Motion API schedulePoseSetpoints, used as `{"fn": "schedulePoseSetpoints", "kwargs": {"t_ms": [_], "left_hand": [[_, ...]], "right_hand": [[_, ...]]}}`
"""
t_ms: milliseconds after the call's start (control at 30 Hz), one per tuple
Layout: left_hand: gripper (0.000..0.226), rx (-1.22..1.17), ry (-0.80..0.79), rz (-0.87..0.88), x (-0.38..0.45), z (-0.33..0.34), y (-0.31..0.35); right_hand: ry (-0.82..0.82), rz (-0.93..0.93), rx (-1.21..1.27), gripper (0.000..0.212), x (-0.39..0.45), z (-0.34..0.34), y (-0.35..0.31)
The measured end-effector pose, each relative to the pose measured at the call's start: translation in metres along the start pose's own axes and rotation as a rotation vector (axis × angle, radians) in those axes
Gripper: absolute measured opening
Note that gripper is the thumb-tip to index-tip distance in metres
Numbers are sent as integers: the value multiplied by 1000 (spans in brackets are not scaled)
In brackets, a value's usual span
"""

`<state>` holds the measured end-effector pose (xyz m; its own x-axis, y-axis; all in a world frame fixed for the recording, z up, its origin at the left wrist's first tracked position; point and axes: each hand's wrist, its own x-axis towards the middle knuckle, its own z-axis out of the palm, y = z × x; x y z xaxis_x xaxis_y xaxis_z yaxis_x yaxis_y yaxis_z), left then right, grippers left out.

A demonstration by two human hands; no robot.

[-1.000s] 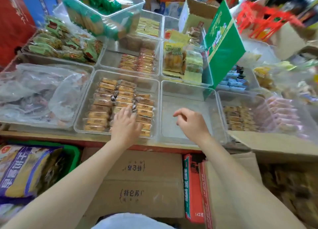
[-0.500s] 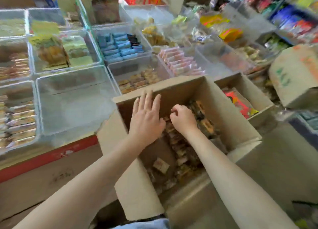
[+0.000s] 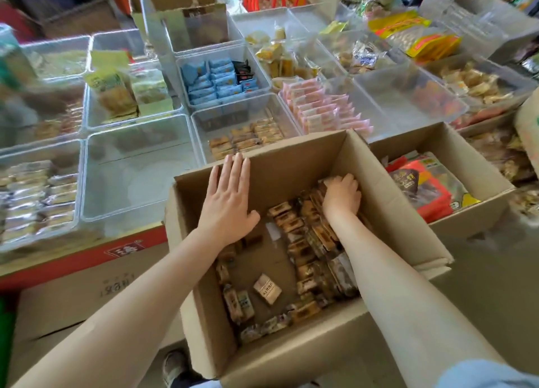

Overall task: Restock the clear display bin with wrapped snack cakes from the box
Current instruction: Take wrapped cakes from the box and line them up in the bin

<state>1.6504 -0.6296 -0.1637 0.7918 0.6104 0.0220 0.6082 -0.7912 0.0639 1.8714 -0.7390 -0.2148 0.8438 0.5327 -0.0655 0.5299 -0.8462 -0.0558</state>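
Note:
An open cardboard box (image 3: 294,175) stands in front of me with wrapped brown snack cakes (image 3: 300,236) lying mostly along its right side. My right hand (image 3: 341,196) is down inside at the far right, fingers curled over a bunch of those cakes. My left hand (image 3: 230,201) is flat with straight fingers over the box's left half, fingertips at the far rim, holding nothing. Left of the box sits an empty clear bin (image 3: 137,177). A clear bin (image 3: 224,119) behind the box holds a few similar brown cakes.
Many clear bins of packets fill the counter: pink packets (image 3: 326,107), blue packets (image 3: 215,81), silver-wrapped cakes (image 3: 38,195) at far left. A second cardboard box (image 3: 466,160) with red bags stands right of mine. Cartons (image 3: 87,285) sit under the bins. My shoe (image 3: 175,364) shows below.
The view swung right from the bins to the box. Both hands left the bins and went into the box; the right hand reached deeper and curled over cakes.

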Motion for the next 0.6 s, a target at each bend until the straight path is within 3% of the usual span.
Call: {"fn": "schedulePoseSetpoints", "kwargs": {"t_ms": [67,133,200,267,300,367,467,533,600], "left_hand": [[103,-4,17,-2,2,2,-1],[102,-32,46,9,2,5,-2],[102,-66,87,20,1,7,-4],[102,-127,121,29,0,5,-7],[101,-179,119,48,-2,0,-7],[94,-302,122,121,-8,-10,-5],[58,-373,216,210,-24,-30,-8],[40,-594,230,26,-31,-46,-20],[29,-1105,144,-217,-36,-67,-38]], "right_hand": [[1,-33,-19,35,1,0,4],[-55,-52,134,35,3,-4,4],[-255,24,601,42,1,-16,-3],[-551,149,1153,52,-10,-36,-15],[-694,150,1317,54,-17,-44,-20],[-889,31,1406,48,-27,-54,-29],[-1074,-124,1375,44,-42,-69,-46],[-1129,-132,1361,46,-52,-80,-61],[-1063,-175,1319,48,-60,-90,-82]]}}
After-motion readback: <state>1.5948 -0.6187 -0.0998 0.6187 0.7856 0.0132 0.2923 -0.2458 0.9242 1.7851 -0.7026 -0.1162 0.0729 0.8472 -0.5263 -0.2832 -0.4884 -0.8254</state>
